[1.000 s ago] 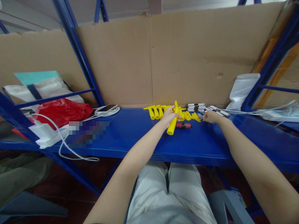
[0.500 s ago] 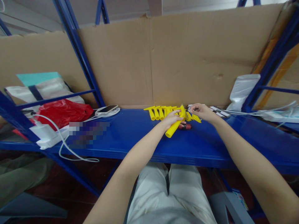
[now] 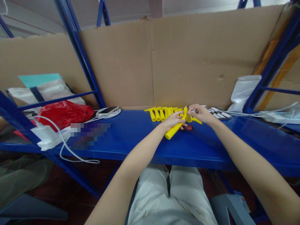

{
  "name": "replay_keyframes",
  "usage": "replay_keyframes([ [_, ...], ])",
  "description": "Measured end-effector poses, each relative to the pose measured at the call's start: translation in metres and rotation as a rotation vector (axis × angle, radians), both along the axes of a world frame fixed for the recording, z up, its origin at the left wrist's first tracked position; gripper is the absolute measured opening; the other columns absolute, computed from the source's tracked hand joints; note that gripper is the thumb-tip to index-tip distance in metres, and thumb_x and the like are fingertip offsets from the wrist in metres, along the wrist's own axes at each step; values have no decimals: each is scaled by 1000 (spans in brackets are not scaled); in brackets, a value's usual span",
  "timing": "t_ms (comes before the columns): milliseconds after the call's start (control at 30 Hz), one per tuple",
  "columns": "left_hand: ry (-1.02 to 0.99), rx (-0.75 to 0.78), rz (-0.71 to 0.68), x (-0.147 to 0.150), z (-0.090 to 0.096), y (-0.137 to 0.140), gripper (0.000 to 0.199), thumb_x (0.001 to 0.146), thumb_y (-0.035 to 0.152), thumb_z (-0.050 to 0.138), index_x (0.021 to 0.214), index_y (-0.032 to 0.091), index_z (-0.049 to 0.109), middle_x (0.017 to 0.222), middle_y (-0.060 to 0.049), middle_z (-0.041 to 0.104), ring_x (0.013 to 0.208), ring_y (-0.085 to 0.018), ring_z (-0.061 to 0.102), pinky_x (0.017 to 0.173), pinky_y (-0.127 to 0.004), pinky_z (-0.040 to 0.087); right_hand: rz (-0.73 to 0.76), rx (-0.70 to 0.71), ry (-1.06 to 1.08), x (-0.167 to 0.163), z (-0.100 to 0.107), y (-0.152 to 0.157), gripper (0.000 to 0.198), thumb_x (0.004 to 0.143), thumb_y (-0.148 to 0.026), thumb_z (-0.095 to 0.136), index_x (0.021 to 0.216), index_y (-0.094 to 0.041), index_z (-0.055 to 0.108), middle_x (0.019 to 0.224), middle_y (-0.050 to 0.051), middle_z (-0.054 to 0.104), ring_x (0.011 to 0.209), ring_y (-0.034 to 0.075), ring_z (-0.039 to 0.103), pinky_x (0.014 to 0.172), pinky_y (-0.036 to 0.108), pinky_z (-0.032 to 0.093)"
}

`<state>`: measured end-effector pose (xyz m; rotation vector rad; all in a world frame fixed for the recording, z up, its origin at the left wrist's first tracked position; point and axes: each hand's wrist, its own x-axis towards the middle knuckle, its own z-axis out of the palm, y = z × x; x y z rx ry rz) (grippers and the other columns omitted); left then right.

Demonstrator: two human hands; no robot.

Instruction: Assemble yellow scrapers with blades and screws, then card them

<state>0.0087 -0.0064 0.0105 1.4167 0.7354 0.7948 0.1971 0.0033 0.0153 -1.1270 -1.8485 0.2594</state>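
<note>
My left hand (image 3: pixel 174 121) is wrapped round a yellow T-shaped plastic tool (image 3: pixel 173 131) with a thick round handle; its tube end tilts down toward me. At the tool's far end my right hand (image 3: pixel 199 113) has its fingers pinched close to the head. Whatever lies between those fingertips is too small to make out. Several more yellow T-shaped tools (image 3: pixel 157 114) lie in a row just behind my left hand. Some flat yellow pieces (image 3: pixel 197 120) rest below my right hand. Beside the left fingers a red-and-black handle (image 3: pixel 189 128) lies on the table, partly hidden.
The blue table (image 3: pixel 131 134) backs onto a cardboard wall (image 3: pixel 187 56). On the left are a phone (image 3: pixel 107 110) on coiled white cable, a red bag (image 3: pixel 64 113) and a power strip (image 3: pixel 53 142). White-and-black strips (image 3: pixel 219 113) and a white pouch (image 3: pixel 243 92) are on the right.
My right hand has moved slightly left, and its fingertips are now at the tool's head. The tool's handle has tilted a little further left in my left hand.
</note>
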Motion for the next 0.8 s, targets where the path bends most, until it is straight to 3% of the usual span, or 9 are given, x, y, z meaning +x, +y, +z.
replay_keyframes([
  [200, -21, 8, -32, 0, -4, 4, 69, 76, -1, 57, 139, 18, 38, 138, -24, 43, 58, -10, 66, 45, -19, 50, 2, -54, 17, 0, -2, 1, 32, 67, -52, 64, 67, -21, 58, 99, 9, 64, 100, 25, 57, 90, 44, 44],
  [400, -30, -5, -51, -1, -4, 6, 67, 78, 0, 56, 139, 21, 38, 116, -15, 60, 61, -11, 67, 48, -18, 50, -76, -86, 48, 0, -9, 5, 37, 70, -51, 63, 91, -20, 59, 104, 10, 63, 97, 25, 59, 86, 44, 48],
  [567, -58, -20, -57, -3, -3, 7, 66, 79, 2, 56, 139, 21, 38, 103, -10, 64, 63, -13, 68, 49, -19, 50, -144, -55, 40, 2, -15, 12, 50, 71, -54, 62, 107, -20, 56, 121, 14, 59, 115, 28, 54, 95, 46, 45],
  [800, -51, -16, -50, -5, 1, 3, 67, 76, -1, 55, 139, 18, 39, 109, -12, 63, 59, -12, 66, 45, -20, 49, -107, -194, -26, -1, -13, 8, 46, 80, -55, 53, 109, -20, 58, 119, 13, 62, 113, 27, 56, 101, 46, 41],
])
